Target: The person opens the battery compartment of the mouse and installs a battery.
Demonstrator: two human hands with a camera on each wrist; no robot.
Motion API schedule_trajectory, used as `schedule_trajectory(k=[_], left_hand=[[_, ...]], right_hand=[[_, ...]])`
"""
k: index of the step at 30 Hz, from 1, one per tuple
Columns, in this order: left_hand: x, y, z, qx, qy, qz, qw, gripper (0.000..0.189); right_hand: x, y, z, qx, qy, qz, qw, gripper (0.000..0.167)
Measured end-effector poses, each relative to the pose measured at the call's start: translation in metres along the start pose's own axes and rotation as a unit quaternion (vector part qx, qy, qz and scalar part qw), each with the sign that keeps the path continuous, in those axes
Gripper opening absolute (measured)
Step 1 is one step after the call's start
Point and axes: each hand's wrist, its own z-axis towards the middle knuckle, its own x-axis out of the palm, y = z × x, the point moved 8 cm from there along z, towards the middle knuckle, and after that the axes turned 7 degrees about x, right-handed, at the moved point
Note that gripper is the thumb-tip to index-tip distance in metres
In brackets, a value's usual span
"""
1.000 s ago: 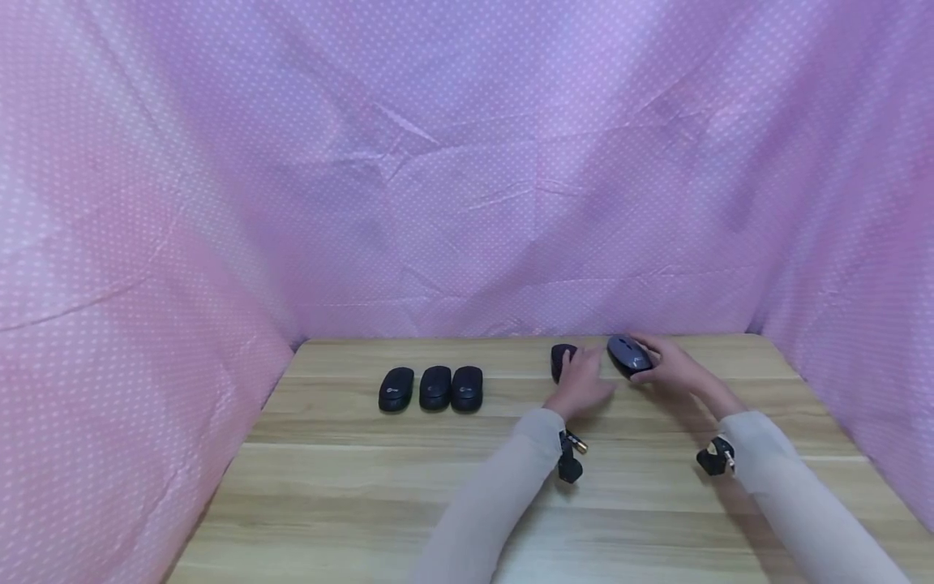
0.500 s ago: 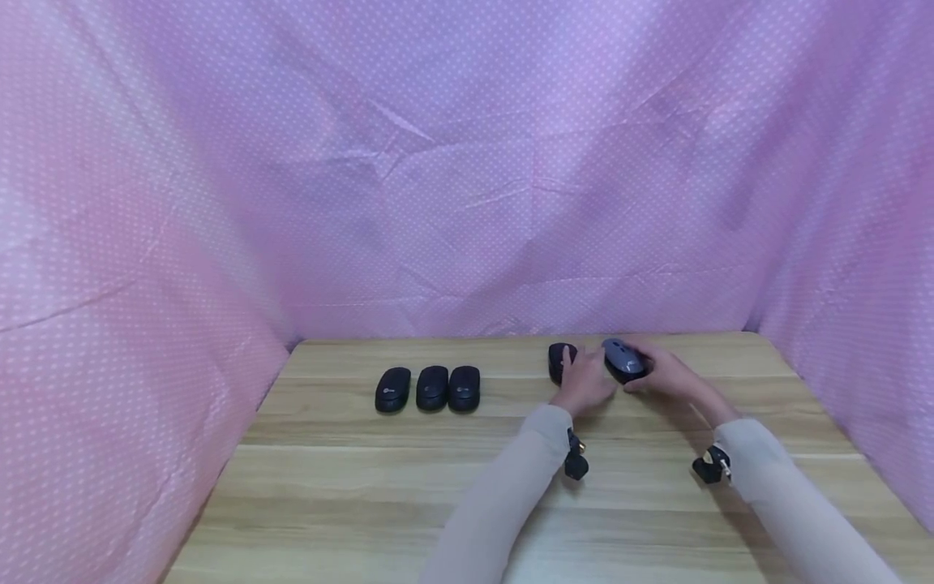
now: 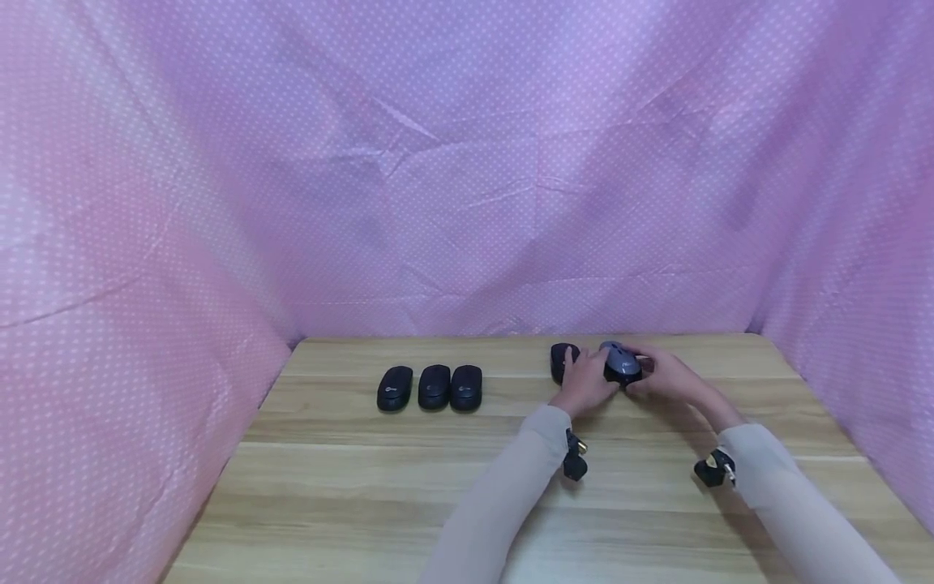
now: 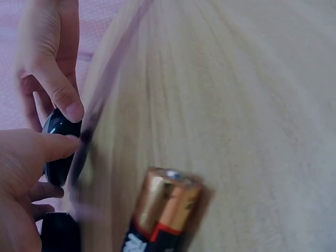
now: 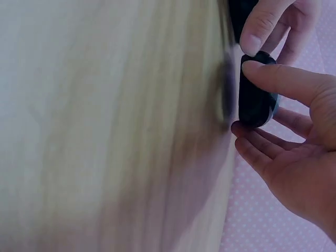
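Observation:
In the head view a grey-topped computer mouse (image 3: 621,362) is between my two hands near the table's back edge. My right hand (image 3: 667,375) grips its right side, with the thumb (image 5: 286,81) along the near side and fingers behind. From the left, my left hand (image 3: 586,383) meets the same mouse, its thumb (image 4: 56,146) across it and fingertips beyond. The mouse looks dark (image 5: 257,100) in the right wrist view. Just left of my left hand lies a black mouse (image 3: 560,362), partly hidden behind the fingers.
Three black mice (image 3: 434,387) lie in a row to the left on the wooden table (image 3: 350,495). A copper-topped battery (image 4: 163,210) lies near my left wrist. Pink dotted cloth (image 3: 467,203) hangs behind the table and at both sides.
My right hand has brought the grey mouse leftward, up against my left hand, and it has turned straighter. The left hand has shifted slightly right; the black mice stay in place.

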Motion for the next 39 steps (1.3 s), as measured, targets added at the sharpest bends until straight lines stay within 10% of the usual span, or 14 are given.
schedule_trajectory(k=[7, 18, 27, 39], left_hand=[[-0.015, 0.006, -0.004, 0.016, -0.033, -0.120, 0.9921, 0.068], [-0.050, 0.029, -0.014, 0.042, -0.087, -0.306, 0.9472, 0.061], [-0.079, 0.038, -0.024, 0.048, -0.112, -0.367, 0.9221, 0.059], [-0.100, 0.053, -0.042, 0.057, -0.116, -0.381, 0.9154, 0.050]], right_hand=[[-0.008, 0.019, -0.002, -0.029, -0.015, 0.037, 0.9988, 0.075], [-0.023, 0.061, -0.006, -0.064, -0.093, 0.095, 0.9890, 0.060], [-0.024, 0.095, -0.003, -0.120, -0.164, 0.101, 0.9739, 0.053], [-0.015, 0.128, -0.002, -0.130, -0.238, 0.053, 0.9611, 0.034]])
